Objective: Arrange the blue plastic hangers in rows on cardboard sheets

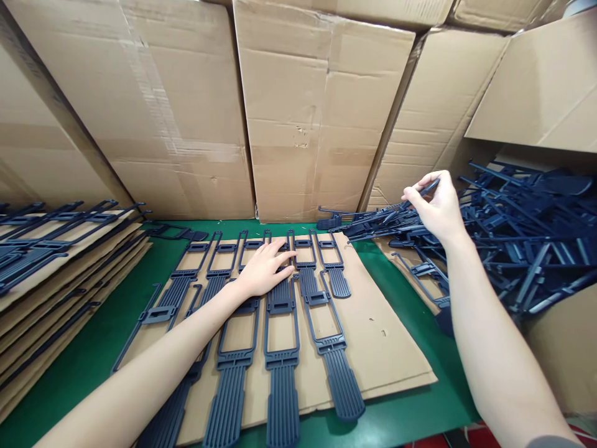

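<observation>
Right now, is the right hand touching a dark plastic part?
Touching: the head view shows the right hand pinching a dark plastic part between thumb and fingers.

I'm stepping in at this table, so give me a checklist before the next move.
1. Right hand gripping a dark part: ok.
2. Dark part free of the pile: cannot tell, they overlap in view.
3. Pile neatly sorted: not ok, pieces cross one another.
4. Left hand over the laid-out frames: ok, fingers spread.
5. Near row wholly on the cardboard sheet: not ok, some ends overhang.
</observation>
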`<state>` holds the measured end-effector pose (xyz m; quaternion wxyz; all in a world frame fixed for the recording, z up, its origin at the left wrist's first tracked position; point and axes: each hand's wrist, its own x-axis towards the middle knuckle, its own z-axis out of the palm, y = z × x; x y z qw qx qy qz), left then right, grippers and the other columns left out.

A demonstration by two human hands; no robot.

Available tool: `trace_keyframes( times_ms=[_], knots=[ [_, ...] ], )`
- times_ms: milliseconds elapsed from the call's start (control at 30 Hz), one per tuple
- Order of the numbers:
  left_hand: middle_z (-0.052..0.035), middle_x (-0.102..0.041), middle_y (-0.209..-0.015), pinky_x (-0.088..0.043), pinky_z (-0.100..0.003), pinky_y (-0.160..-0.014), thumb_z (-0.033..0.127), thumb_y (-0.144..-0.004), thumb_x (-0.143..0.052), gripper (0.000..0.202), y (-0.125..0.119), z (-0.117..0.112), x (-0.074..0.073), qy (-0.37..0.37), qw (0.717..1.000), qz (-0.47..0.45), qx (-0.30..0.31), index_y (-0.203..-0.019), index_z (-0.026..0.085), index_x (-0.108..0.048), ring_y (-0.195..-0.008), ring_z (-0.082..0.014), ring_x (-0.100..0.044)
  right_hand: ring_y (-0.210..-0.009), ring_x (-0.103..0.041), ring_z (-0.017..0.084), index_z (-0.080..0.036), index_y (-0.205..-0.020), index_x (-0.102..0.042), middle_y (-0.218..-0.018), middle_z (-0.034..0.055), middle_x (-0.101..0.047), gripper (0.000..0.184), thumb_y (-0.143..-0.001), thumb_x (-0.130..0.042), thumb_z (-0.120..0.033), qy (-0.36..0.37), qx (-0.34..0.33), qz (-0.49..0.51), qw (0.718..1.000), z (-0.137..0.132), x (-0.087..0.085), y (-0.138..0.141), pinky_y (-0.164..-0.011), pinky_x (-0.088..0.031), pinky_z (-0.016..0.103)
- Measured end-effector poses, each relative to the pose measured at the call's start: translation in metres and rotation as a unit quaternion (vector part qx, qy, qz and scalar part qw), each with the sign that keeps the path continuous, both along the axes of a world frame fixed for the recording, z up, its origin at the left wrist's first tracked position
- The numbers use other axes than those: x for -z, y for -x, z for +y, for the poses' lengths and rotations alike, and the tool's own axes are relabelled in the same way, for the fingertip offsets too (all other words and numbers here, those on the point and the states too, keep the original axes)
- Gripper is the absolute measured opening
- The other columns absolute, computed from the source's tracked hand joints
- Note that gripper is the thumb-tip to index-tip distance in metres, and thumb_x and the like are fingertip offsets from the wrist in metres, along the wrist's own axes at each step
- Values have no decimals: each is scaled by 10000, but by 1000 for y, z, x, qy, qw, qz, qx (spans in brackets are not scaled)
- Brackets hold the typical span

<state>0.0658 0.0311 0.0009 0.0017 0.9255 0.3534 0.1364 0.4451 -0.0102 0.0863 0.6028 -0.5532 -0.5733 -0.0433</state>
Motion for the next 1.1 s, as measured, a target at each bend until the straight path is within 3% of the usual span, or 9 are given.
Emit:
trace_keyframes(
  times_ms=[133, 300, 467, 667, 867, 1100],
  knots=[
    [-97, -380, -1469, -220, -505, -1131, 459, -950, -378, 428, 0, -1, 0, -3, 1000, 6, -2, -1310, 274, -517, -1380, -272, -305, -697, -670, 192, -226, -936, -410, -765, -17, -591, 391, -738, -672, -438, 0, -69, 14, 998, -2, -1, 8, -453, -534, 255],
    [-99, -375, -1474, -218, -501, -1132, 462, -949, -382, 432, 0, 0, 0, -4, 1000, 9, -4, -1309, 267, -519, -1385, -270, -297, -647, -679, 203, -221, -909, -379, -702, -12, -596, 384, -750, -672, -411, -96, -10, 148, 984, -1, -3, 1, -370, -496, 210],
    [-90, -378, -1473, -216, -496, -1135, 462, -949, -384, 428, 0, 0, 0, -4, 1000, 7, -4, -1313, 278, -515, -1384, -265, -299, -590, -661, 154, -229, -894, -333, -624, -72, -558, 219, -863, -543, -279, -171, -14, 262, 950, -1, -5, -16, -352, -482, 168],
    [-110, -373, -1473, -217, -503, -1131, 456, -950, -386, 431, -1, -1, -1, -1, 1000, 10, -5, -1310, 262, -523, -1381, -275, -303, -604, -674, 159, -238, -872, -320, -583, -96, -521, 226, -884, -546, -233, -153, -9, 318, 936, 3, -4, -15, -401, -508, 177],
    [-110, -376, -1471, -227, -500, -1128, 452, -949, -391, 429, -1, 0, -1, -5, 1000, 12, -5, -1309, 260, -524, -1377, -275, -310, -659, -692, 199, -168, -724, -450, -535, -33, -514, 205, -923, -479, -208, -52, -68, 376, 923, 1, -2, -9, -491, -560, 232],
    [-129, -369, -1472, -230, -502, -1125, 450, -949, -392, 437, -1, -1, -2, -3, 1000, 18, -9, -1312, 245, -526, -1377, -285, -309, -634, -696, 200, -174, -783, -488, -557, -14, -589, 157, -845, -619, -234, -74, -77, 390, 915, -14, -17, -2, -408, -521, 180]
  ],
)
